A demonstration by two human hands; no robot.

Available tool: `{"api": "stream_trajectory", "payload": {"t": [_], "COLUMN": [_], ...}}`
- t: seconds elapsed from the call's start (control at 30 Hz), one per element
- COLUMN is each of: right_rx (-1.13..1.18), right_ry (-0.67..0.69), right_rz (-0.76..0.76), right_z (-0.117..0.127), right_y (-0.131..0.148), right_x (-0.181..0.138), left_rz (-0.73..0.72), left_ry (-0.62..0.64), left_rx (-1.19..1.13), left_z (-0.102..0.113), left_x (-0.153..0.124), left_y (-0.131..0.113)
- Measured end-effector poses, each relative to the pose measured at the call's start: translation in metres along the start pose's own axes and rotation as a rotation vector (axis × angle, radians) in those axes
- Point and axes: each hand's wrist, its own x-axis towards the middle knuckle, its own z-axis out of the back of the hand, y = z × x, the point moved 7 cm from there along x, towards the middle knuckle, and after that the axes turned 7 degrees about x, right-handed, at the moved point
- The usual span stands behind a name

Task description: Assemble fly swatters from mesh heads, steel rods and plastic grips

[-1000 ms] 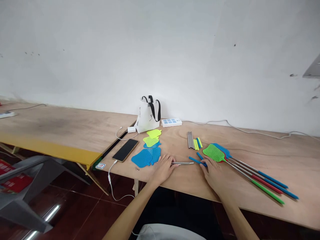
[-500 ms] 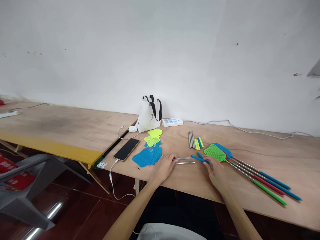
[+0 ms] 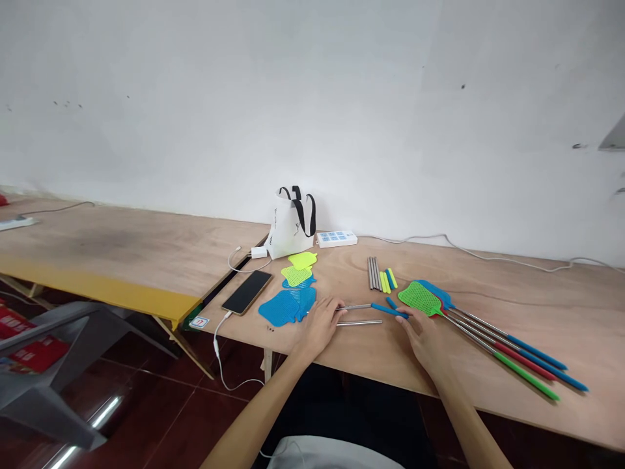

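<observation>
My left hand point(image 3: 325, 324) is closed on a thin metal rod point(image 3: 355, 307) that points right. My right hand point(image 3: 422, 331) pinches a blue handle sleeve point(image 3: 385, 309), whose left end meets the rod's tip; whether the rod is inside it cannot be made out. A second metal rod point(image 3: 364, 322) lies on the table just beneath, its left end by my left hand. Another short blue sleeve point(image 3: 390, 303) lies behind the held one, partly hidden. Left of my left hand are loose blue fly swatter heads point(image 3: 279, 309) and yellow fly swatter heads point(image 3: 297, 276).
Assembled fly swatters point(image 3: 420, 298) lie at the right. Several metal rods point(image 3: 374, 274) and yellow and blue sleeves point(image 3: 388, 281) are grouped behind my hands. A phone point(image 3: 248, 292), a white bag point(image 3: 288, 231) and a power strip point(image 3: 336, 238) stand farther left and back.
The rod and the blue sleeve, apart before, now meet end to end in a line. The lower rod has shifted slightly towards me. Both hands have barely moved.
</observation>
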Motion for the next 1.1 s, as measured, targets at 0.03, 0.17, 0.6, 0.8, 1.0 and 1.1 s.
{"api": "stream_trajectory", "payload": {"t": [0.03, 0.17, 0.6, 0.8, 1.0, 1.1], "right_rx": [-0.004, -0.016, -0.026, 0.057, 0.143, 0.195], "right_ry": [-0.004, -0.02, -0.036, -0.067, -0.073, -0.069], "right_rz": [0.011, 0.052, 0.069, -0.012, -0.035, -0.05], "right_z": [0.0, 0.001, 0.001, 0.004, 0.004, 0.004], "right_y": [0.001, 0.003, 0.008, 0.009, 0.01, 0.009], "right_x": [0.0, 0.0, 0.0, -0.001, -0.002, -0.003], "left_rz": [-0.001, 0.0, -0.073, -0.066, -0.097, -0.087], "left_ry": [-0.004, 0.002, 0.159, 0.176, 0.168, 0.178], "left_rx": [0.0, -0.007, 0.164, 0.224, 0.249, 0.247], "left_z": [0.0, -0.001, -0.014, -0.018, -0.017, -0.018], "left_x": [0.0, 0.0, -0.011, -0.007, -0.008, -0.007], "left_y": [0.0, 0.001, -0.016, -0.013, -0.015, -0.014]}}
